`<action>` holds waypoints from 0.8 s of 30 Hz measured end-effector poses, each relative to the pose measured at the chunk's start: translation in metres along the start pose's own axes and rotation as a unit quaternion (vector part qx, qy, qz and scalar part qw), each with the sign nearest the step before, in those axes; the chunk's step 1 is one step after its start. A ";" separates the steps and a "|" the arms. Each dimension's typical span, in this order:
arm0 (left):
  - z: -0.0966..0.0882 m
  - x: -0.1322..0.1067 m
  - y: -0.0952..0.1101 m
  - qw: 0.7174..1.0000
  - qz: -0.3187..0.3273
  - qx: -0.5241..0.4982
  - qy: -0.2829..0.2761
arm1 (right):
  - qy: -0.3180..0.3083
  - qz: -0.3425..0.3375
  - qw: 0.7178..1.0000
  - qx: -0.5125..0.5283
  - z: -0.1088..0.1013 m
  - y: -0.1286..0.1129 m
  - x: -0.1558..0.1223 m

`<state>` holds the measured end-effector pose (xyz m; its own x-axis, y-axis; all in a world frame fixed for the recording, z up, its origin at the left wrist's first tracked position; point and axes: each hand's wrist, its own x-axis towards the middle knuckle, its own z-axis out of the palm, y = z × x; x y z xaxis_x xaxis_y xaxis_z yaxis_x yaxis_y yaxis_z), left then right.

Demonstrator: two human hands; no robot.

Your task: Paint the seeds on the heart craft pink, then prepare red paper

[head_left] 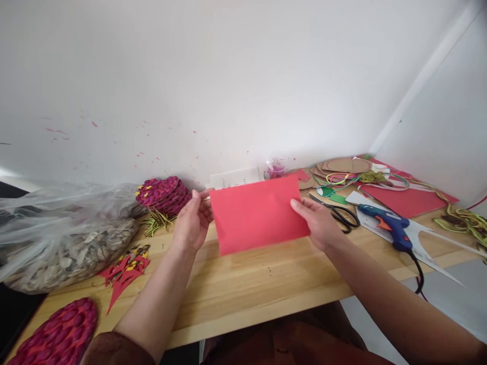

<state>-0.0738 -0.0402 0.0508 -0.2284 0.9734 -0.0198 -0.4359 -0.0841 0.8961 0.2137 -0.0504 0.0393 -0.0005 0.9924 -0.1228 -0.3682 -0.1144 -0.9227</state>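
Observation:
A red sheet of paper (pixel 261 215) is held up above the wooden table (pixel 243 299), its broad side facing me. My left hand (pixel 194 218) pinches its upper left corner, fingers partly behind the edge. On the right edge, my right hand (pixel 317 220) grips the sheet with the thumb in front and the fingers hidden behind. Black-handled scissors (pixel 348 218) lie just beyond my right hand. To the left of my left hand stands a stack of purple-red ovals covered in scales (pixel 165 195), with yellow stars on top.
A blue glue gun (pixel 391 225) rests on white paper at right, its cord over the table edge. Cardboard ovals (pixel 342 167), cords and red paper (pixel 407 197) lie behind. A clear plastic bag of flat chips (pixel 72 248), red scraps (pixel 127 274) and another scaly oval (pixel 61 332) are at left.

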 end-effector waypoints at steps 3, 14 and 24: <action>-0.006 0.007 -0.006 0.995 -0.061 -0.068 0.036 | 0.009 -0.034 0.998 0.054 0.019 -0.015 0.030; -0.017 -0.005 -0.026 0.993 -0.111 -0.015 -0.038 | -0.042 -0.095 0.993 -0.054 0.044 0.018 0.057; -0.013 0.011 -0.017 0.984 0.005 -0.105 0.141 | 0.025 -0.149 0.891 -0.428 0.014 0.015 0.072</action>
<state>-0.0802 -0.0312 0.0293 -0.4534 0.8767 -0.1607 -0.5956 -0.1639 0.7864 0.1952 0.0202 0.0222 0.0281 0.9837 0.1778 0.4982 0.1404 -0.8556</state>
